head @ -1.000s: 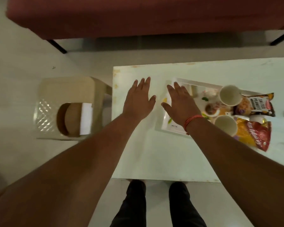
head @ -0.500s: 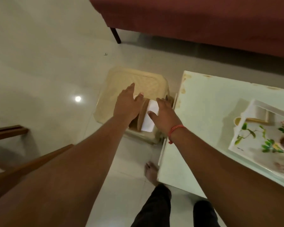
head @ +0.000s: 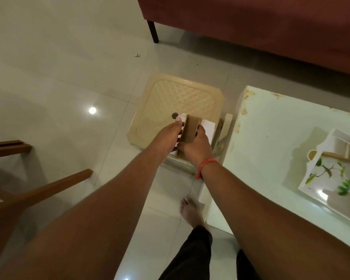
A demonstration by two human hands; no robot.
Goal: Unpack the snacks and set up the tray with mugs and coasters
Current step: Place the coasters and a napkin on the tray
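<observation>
Both hands are out over the cream plastic stool with the lattice-pattern top [head: 171, 102], gripping the same thing: a stack of round tan wooden coasters [head: 191, 129] held up on edge along with a white holder or card piece [head: 207, 127] right behind it. Honestly can't tell which that white bit is. The left hand [head: 167, 138] has its fingers curled onto the left face of the stack, and the right hand [head: 196, 147], with the orange thread bracelet [head: 205, 165] on its wrist, wraps round the right side and bottom. Off to the right of the right hand is the pale green painted table [head: 271, 126], and on it, well apart from the hands, sits a white rectangular tray with a green leaf print [head: 329, 178].
</observation>
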